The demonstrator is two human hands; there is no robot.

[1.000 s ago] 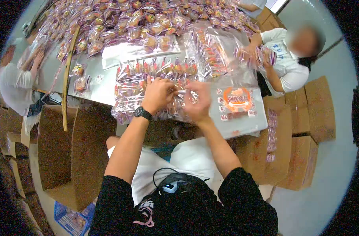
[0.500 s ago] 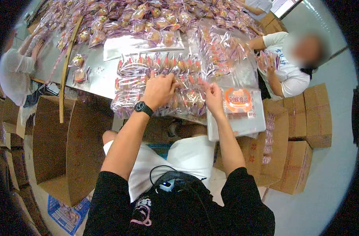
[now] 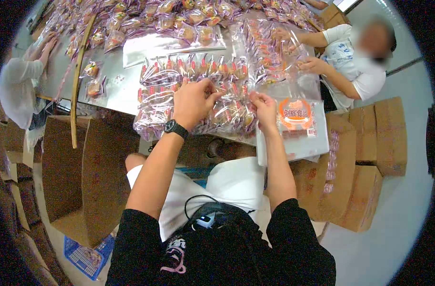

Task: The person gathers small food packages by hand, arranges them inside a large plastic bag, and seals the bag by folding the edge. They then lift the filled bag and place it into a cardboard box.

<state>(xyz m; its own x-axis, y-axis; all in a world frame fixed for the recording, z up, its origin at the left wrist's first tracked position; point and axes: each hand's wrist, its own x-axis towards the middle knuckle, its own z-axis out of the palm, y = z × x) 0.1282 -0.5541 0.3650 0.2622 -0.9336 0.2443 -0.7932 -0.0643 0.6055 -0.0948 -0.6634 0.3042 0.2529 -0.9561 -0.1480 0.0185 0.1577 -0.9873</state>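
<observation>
Gleaming clear bag (image 3: 148, 114), red-labelled packets (image 3: 166, 89); left hand (image 3: 193, 101) atop, right hand (image 3: 265, 110) seemingly touching.

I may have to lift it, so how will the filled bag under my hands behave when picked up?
The bag will probably sag between the rows of packs, since its clear plastic looks thin. It may feel slippery, being so glossy. Rolling seems unlikely: it lies broad and flat on the table.

Right of centre in the frame, the top bag (image 3: 293, 145) bears the characters "创辉食品" across an orange emblem (image 3: 297, 113). Lettering on the packets' (image 3: 193, 69) red tags, centre, and the blue print on a white shirt (image 3: 340, 53), upper right, is illegible.
</observation>
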